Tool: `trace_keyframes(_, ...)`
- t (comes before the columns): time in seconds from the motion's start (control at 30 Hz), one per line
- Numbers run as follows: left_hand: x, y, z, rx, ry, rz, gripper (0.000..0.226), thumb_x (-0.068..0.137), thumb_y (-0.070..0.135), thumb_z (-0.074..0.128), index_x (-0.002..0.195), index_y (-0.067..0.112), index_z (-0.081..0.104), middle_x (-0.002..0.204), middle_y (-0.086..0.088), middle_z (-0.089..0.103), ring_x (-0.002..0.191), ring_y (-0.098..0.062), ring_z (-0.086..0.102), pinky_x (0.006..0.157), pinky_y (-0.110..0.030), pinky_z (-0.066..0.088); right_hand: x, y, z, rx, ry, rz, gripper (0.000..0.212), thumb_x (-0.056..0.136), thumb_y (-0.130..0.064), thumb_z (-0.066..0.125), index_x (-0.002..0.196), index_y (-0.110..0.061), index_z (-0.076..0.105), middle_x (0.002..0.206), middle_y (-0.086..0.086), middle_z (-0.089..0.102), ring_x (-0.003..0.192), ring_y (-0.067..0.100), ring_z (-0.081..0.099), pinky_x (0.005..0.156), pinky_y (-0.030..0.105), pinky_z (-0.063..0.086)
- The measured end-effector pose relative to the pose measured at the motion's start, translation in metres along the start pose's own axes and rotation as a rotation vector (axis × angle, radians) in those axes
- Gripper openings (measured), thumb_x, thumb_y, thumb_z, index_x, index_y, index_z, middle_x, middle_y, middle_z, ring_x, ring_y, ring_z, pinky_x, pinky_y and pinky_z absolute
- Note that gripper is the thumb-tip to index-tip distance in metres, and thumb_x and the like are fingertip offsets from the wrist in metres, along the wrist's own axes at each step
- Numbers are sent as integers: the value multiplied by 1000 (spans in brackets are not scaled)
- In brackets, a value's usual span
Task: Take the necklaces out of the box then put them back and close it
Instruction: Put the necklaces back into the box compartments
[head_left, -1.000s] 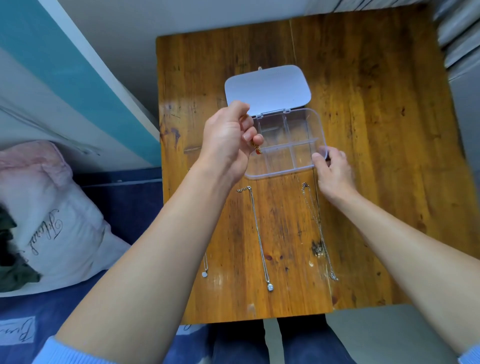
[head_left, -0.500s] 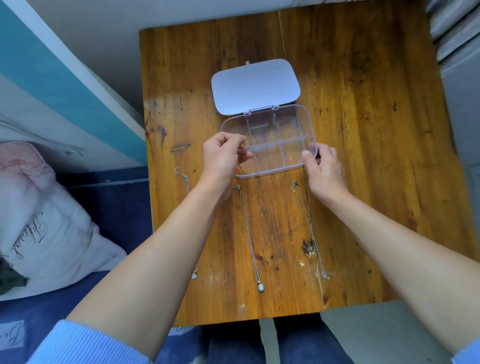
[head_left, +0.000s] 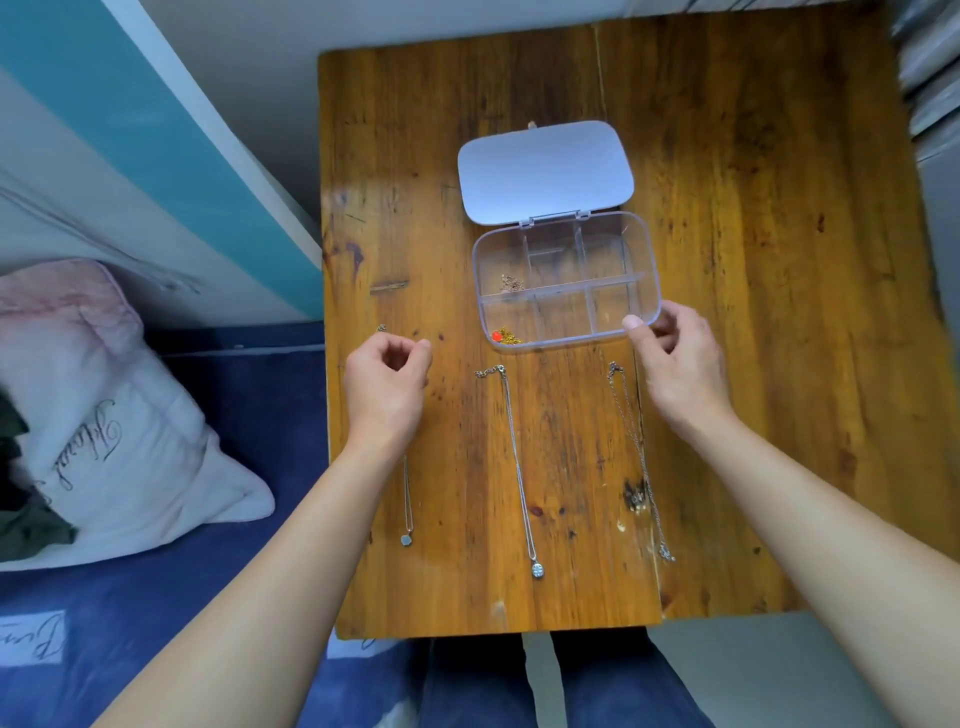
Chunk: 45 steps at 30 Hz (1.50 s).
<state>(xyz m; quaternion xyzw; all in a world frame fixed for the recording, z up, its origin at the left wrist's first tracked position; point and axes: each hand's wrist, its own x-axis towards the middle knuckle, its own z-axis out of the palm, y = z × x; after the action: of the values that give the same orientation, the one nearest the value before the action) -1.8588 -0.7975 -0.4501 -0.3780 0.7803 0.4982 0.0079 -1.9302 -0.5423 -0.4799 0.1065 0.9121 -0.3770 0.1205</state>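
A clear compartment box lies open on the wooden table, its white lid folded back. A gold necklace with a red bead sits bunched in the near-left compartment. A small pinkish chain lies in the far-left one. Three silver necklaces lie stretched out in front of the box: the left necklace, the middle necklace and the right necklace. My left hand hovers over the left necklace's upper part, fingers loosely curled and holding nothing. My right hand grips the box's near-right corner.
A bed with blue sheets and a pale pink pillow lies left of the table. A teal and white wall panel stands behind it. My legs are under the table's near edge.
My left hand let the gold necklace go into the near-left compartment and drew back left, away from the box, to above the left necklace. My right hand stayed on the box corner.
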Motion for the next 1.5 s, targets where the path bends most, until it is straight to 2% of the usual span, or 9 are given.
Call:
trace_keyframes(0.27,10,17,22,-78,-165,3,25,91,31,60,84,6,61,73,-8,63,69,-24,63,76,-48,55,-70,31,1,-310,-56,138,17,79,-35,77,87,-21,70,78,-4,68,81,23,63,67,30,43)
trace_keyframes(0.37,13,26,36,-90,-230,1,23,90,31,61,81,10,58,69,-5,60,65,-23,60,73,-48,56,-81,32,2,-407,-162,160,16,82,-31,73,70,-23,68,74,0,70,80,28,65,64,30,43)
trace_keyframes(0.5,18,28,48,-32,-233,-3,21,89,30,63,78,13,55,75,-8,65,82,-33,67,80,-50,56,-81,24,3,-511,-283,169,18,89,-24,56,73,-19,63,79,3,69,80,32,62,65,32,44)
trace_keyframes(0.6,22,22,50,-3,-234,-28,20,89,28,64,80,14,54,85,-15,68,81,-30,65,80,-47,55,-77,14,-7,-333,-297,99,18,91,-22,54,73,-21,58,80,0,66,77,26,59,62,31,39)
trace_keyframes(0.8,25,17,44,-9,-310,-58,23,88,35,65,88,13,59,87,-11,67,78,-23,61,70,-39,51,-58,-39,-36,209,-136,-107,14,82,-20,62,68,-18,61,112,-10,66,98,9,62,81,26,43)
trace_keyframes(0.93,24,17,42,-33,-345,-77,23,88,36,64,86,14,59,86,-11,67,75,-21,58,67,-35,46,-33,-84,-45,733,-165,-83,11,83,-13,53,74,-15,59,89,10,76,96,25,71,89,33,53)
trace_keyframes(1.03,24,17,42,-59,-356,-73,22,89,35,64,83,15,58,88,-13,67,75,-20,57,67,-34,45,-9,-112,-40,978,-204,18,16,90,-11,47,79,-9,57,69,7,73,85,29,72,82,34,56)
trace_keyframes(1.23,23,13,44,-103,-335,-81,23,88,33,65,83,12,57,84,-12,65,75,-20,55,82,-45,53,38,-140,-10,1124,-105,296,9,93,-11,49,92,-4,56,56,2,53,53,14,60,70,34,58)
trace_keyframes(1.5,26,10,46,-106,-332,-90,23,87,35,66,78,17,56,84,-9,65,76,-19,57,85,-47,52,68,-128,21,986,-19,449,10,94,-10,50,95,-8,60,57,0,55,52,11,61,71,32,59)
